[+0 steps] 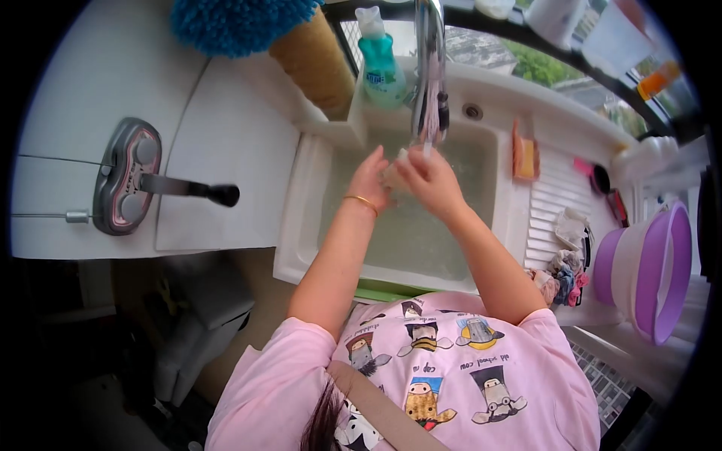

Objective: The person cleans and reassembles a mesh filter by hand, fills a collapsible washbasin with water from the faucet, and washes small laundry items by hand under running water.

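Note:
Both hands are over the white sink basin [299,218], just below the chrome faucet [430,68]. My right hand [434,183] is closed on a small whitish, wet-looking thing [394,176], perhaps a cloth, whose kind I cannot make out. Beside it, my left hand [367,182], with a gold bangle on the wrist, has its fingers stretched out and touches or nearly touches the whitish thing. Cloudy water [414,244] lies in the basin under them.
A green soap bottle [383,75] stands behind the basin. To the right are an orange soap holder [525,154], a ribbed drainboard [553,195], scrunchies [565,278] and a purple-rimmed collapsible bucket [665,274]. A scratching post [312,64] rises at the left.

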Demonstrator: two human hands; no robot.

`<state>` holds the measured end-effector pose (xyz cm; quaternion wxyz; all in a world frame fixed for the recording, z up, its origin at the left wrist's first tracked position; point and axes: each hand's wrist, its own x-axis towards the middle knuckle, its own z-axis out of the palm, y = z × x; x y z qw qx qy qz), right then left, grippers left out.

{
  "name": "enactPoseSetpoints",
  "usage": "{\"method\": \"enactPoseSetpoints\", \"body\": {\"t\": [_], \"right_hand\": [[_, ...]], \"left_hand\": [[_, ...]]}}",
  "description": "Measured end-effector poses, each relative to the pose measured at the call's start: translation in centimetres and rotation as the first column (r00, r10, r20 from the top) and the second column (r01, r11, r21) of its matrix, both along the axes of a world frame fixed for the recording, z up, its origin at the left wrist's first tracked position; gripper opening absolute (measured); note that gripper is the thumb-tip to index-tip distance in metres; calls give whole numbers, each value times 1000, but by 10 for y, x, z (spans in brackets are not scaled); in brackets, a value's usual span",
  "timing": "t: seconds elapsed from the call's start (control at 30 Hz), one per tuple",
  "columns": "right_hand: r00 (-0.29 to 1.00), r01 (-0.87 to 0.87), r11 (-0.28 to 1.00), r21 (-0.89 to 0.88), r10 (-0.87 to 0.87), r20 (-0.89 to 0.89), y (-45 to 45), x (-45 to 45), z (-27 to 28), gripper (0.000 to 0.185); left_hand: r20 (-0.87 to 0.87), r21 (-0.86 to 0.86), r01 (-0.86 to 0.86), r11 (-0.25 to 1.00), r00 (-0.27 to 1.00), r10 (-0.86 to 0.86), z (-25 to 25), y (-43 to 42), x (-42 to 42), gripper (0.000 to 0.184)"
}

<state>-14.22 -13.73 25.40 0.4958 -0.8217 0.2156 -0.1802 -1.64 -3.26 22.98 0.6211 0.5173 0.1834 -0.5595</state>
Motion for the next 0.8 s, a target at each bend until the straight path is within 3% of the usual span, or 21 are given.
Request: {"method": "enactPoseSetpoints", "body": {"t": [0.03,0.07,0.13,0.2,0.27,0.33,0.37,0.43,0.47,0.5,0.53,0.57,0.6,0.63,0.67,0.7,0.77,0.8], "right_hand": [[1000,6,1000,-1,-6,3,15,5,11,21],[993,4,977,-212,21,118,33,8,21,16],[972,33,910,-414,67,225,46,2,24,13],[951,-138,876,-462,248,186,51,0,10,26],[951,-100,873,-477,225,211,44,-2,-7,26],[965,39,915,-402,71,254,29,-5,-28,24],[984,87,943,-321,-31,178,20,-5,-40,25],[980,181,965,-188,-192,-42,-12,-8,-73,30],[953,221,966,-136,-244,-180,-26,-11,-93,34],[953,216,967,-132,-238,-185,-28,-11,-105,34],[943,250,967,49,-232,-238,-32,-11,-114,34],[933,285,932,224,-216,-289,-35,-10,-121,34],[932,284,933,222,-214,-291,-33,-9,-131,34],[936,348,715,606,-227,-270,-27,-6,-138,32],[934,333,354,874,-250,-255,-24,-6,-145,34],[933,335,351,875,-253,-256,-25,-11,-136,34],[999,17,26,1000,36,-18,-27,-28,-105,38],[999,16,25,1000,33,-17,-22,-30,-100,38]], "left_hand": [[3,-1,6,1000,1000,-6,-20,-5,-7,32],[-8,-432,27,901,999,-34,-47,-6,-16,32],[-6,-780,40,625,997,-72,-57,-11,-27,31],[-37,-726,-14,687,999,-19,-59,-15,-34,29],[-69,-662,-75,745,997,40,-58,-16,-41,28],[-99,-584,-149,798,989,112,-62,-13,-51,26],[-102,-579,-153,801,988,115,-76,-16,-47,26],[-104,-504,-4,864,993,-56,-117,-29,-33,24],[-106,-501,-7,866,993,-53,-101,-33,-43,24],[-64,-375,-99,922,995,81,-68,-39,-59,25],[-3,-253,-198,947,979,204,-50,-44,-66,27],[25,-228,-221,948,972,233,-56,-45,-62,30],[22,-228,-225,947,972,236,-55,-47,-58,30],[139,-208,-237,949,953,269,-54,-46,-52,29],[257,-189,-249,950,921,293,-52,-45,-47,29],[368,-217,-208,954,888,277,-51,-42,-44,30],[454,-156,-194,968,857,245,-43,-36,-45,28],[537,-102,-191,976,816,216,-40,-35,-47,28]]}}
